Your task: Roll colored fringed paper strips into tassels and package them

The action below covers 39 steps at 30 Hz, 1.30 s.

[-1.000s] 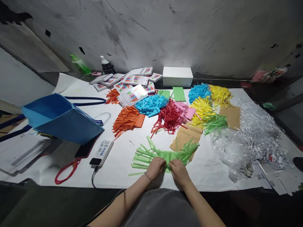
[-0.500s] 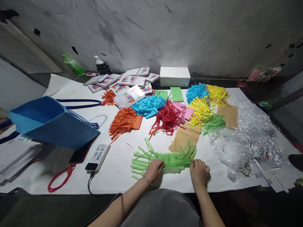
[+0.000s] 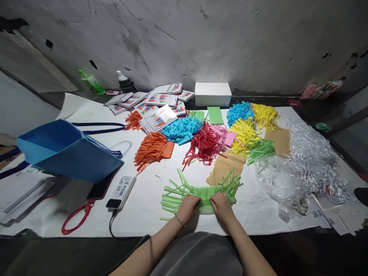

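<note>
A light green tissue paper tassel sheet [image 3: 206,193] lies crosswise on the white-covered table, its middle uncut and its fringed strips spreading out to both sides. My left hand [image 3: 188,207] is closed on the near edge of the uncut middle, left of centre. My right hand [image 3: 222,205] pinches the same edge a short way to the right, fingertips curled on the paper. Just beyond the sheet is a brown paper piece [image 3: 222,168], partly under the green fringe.
Behind lie orange [image 3: 152,149], blue [image 3: 182,128], red [image 3: 204,143] and yellow [image 3: 244,134] tassels. Printed packets [image 3: 161,100] and a white box [image 3: 213,94] stand farther back. On the left are a blue bag [image 3: 71,153] and a power bank [image 3: 122,191]; on the right, silver tinsel [image 3: 313,153].
My right hand has moved left along the near edge, from the right fringe to the middle, close to my left hand. My left hand stays on the sheet.
</note>
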### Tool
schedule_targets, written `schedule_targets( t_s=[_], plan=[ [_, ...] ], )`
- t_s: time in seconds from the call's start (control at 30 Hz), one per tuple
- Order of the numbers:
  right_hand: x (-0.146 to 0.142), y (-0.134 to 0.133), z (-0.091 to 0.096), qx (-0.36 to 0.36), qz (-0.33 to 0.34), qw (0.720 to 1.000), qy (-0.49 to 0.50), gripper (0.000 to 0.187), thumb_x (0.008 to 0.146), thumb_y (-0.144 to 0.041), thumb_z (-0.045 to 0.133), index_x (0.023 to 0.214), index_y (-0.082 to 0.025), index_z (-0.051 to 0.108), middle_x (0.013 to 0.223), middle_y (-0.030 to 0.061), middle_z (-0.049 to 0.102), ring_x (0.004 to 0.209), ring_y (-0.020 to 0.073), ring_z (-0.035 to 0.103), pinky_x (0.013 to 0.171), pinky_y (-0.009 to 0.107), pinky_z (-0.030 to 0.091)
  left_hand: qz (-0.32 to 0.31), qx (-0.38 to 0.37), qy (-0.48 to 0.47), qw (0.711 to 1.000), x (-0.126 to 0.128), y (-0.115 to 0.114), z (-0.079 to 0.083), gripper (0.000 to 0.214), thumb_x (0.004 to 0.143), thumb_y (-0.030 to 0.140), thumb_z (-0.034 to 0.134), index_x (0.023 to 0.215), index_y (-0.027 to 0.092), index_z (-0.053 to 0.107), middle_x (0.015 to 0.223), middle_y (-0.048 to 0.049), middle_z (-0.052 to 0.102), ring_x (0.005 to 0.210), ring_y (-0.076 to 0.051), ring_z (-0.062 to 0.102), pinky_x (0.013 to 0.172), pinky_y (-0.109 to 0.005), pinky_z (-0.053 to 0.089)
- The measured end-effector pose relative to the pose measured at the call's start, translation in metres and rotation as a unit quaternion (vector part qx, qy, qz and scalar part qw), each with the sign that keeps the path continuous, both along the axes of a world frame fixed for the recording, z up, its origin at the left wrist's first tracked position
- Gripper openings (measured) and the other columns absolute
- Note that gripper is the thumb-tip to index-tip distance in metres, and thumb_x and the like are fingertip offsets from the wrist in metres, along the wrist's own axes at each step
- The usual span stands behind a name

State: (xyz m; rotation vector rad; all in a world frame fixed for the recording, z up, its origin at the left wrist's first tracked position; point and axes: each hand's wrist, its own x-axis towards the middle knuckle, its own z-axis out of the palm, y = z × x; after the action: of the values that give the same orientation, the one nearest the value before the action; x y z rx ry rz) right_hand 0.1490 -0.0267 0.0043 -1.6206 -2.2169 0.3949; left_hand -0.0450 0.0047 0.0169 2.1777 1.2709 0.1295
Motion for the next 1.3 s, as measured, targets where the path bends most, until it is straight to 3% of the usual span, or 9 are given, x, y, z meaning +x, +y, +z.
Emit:
schedule_targets(
  t_s=[0.17, 0.4, 0.5, 0.6, 0.7, 0.83, 1.0, 1.13, 1.3],
  plan=[
    [0.011, 0.007, -0.006, -0.027, -0.07, 0.997, -0.009, 0.019, 0.091, -0.016, 0.048, 0.077, -0.02, 0.06, 0.075, 0.0001, 0.066, 0.075, 0.0154, 0.061, 0.07, 0.026, 0.034, 0.087, -0.044, 0.035, 0.995, 0.006, 0.018, 0.001, 0.025, 0.092, 0.025, 0.044, 0.09, 0.019, 0.068, 0.085, -0.0055, 0.072, 0.079, -0.018, 0.064, 0.067, -0.025, 0.04],
    [-0.002, 0.035, -0.005, -0.012, -0.147, 0.987, -0.06, 0.018, 0.09, -0.02, 0.053, 0.073, -0.019, 0.06, 0.07, 0.0045, 0.066, 0.072, 0.0212, 0.059, 0.076, 0.035, 0.031, 0.161, -0.068, 0.083, 0.981, 0.014, 0.039, 0.008, 0.023, 0.088, 0.026, 0.048, 0.086, 0.016, 0.068, 0.086, -0.0084, 0.072, 0.082, -0.021, 0.064, 0.066, -0.026, 0.038],
    [-0.002, 0.033, 0.0, 0.019, -0.133, 0.988, -0.072, 0.009, 0.089, -0.021, 0.054, 0.088, -0.018, 0.062, 0.089, 0.0106, 0.066, 0.09, 0.0264, 0.057, 0.087, 0.043, 0.029, 0.176, -0.073, 0.101, 0.976, 0.016, 0.045, 0.008, 0.023, 0.088, 0.029, 0.049, 0.085, 0.016, 0.068, 0.085, -0.0084, 0.072, 0.081, -0.023, 0.064, 0.064, -0.027, 0.038],
    [0.0, 0.023, 0.002, 0.048, -0.04, 0.996, -0.065, 0.015, 0.085, -0.028, 0.06, 0.1, -0.022, 0.061, 0.103, 0.0079, 0.064, 0.104, 0.0252, 0.052, 0.098, 0.044, 0.023, 0.181, -0.073, 0.114, 0.974, 0.018, 0.049, 0.008, 0.023, 0.087, 0.031, 0.049, 0.083, 0.017, 0.067, 0.083, -0.0078, 0.071, 0.08, -0.023, 0.064, 0.064, -0.028, 0.039],
    [0.0, 0.014, -0.003, 0.063, 0.034, 0.996, -0.056, 0.015, 0.085, -0.027, 0.061, 0.1, -0.025, 0.062, 0.097, 0.0026, 0.065, 0.102, 0.0208, 0.052, 0.101, 0.04, 0.021, 0.176, -0.058, 0.117, 0.976, 0.017, 0.046, 0.014, 0.024, 0.088, 0.031, 0.047, 0.088, 0.017, 0.067, 0.084, -0.0086, 0.07, 0.082, -0.024, 0.063, 0.07, -0.03, 0.042],
    [-0.003, 0.011, -0.01, 0.07, 0.016, 0.996, -0.05, 0.011, 0.089, -0.016, 0.052, 0.088, -0.021, 0.062, 0.085, 0.0031, 0.064, 0.089, 0.0191, 0.054, 0.097, 0.041, 0.024, 0.116, 0.039, 0.075, 0.99, 0.013, 0.026, 0.019, 0.034, 0.086, 0.033, 0.053, 0.118, 0.021, 0.056, 0.121, -0.0103, 0.06, 0.115, -0.028, 0.049, 0.1, -0.042, 0.031],
    [-0.012, 0.01, -0.005, 0.064, 0.0, 0.997, -0.041, 0.009, 0.089, -0.021, 0.053, 0.093, -0.02, 0.061, 0.094, 0.0056, 0.063, 0.094, 0.0213, 0.053, 0.097, 0.043, 0.025, 0.02, 0.204, 0.022, 0.979, 0.009, 0.004, -0.001, 0.02, 0.085, 0.015, 0.056, 0.1, 0.026, 0.063, 0.12, -0.005, 0.059, 0.119, -0.026, 0.042, 0.106, -0.051, 0.019],
    [-0.013, 0.008, -0.005, 0.061, 0.02, 0.997, -0.044, 0.012, 0.088, -0.02, 0.055, 0.098, -0.022, 0.061, 0.099, 0.0058, 0.063, 0.099, 0.022, 0.052, 0.099, 0.044, 0.023, -0.008, 0.194, 0.002, 0.981, 0.002, 0.004, -0.014, 0.014, 0.088, 0.019, 0.055, 0.094, 0.027, 0.065, 0.103, -0.0029, 0.064, 0.107, -0.023, 0.047, 0.101, -0.047, 0.025],
    [0.001, 0.007, -0.009, 0.056, 0.005, 0.997, -0.045, 0.012, 0.09, -0.018, 0.053, 0.086, -0.024, 0.063, 0.089, 0.0019, 0.063, 0.094, 0.0195, 0.053, 0.098, 0.042, 0.023, -0.001, 0.153, 0.001, 0.988, -0.01, 0.005, -0.011, 0.015, 0.091, 0.023, 0.051, 0.092, 0.025, 0.066, 0.094, -0.0018, 0.065, 0.098, -0.021, 0.051, 0.096, -0.044, 0.026]
  ],
)
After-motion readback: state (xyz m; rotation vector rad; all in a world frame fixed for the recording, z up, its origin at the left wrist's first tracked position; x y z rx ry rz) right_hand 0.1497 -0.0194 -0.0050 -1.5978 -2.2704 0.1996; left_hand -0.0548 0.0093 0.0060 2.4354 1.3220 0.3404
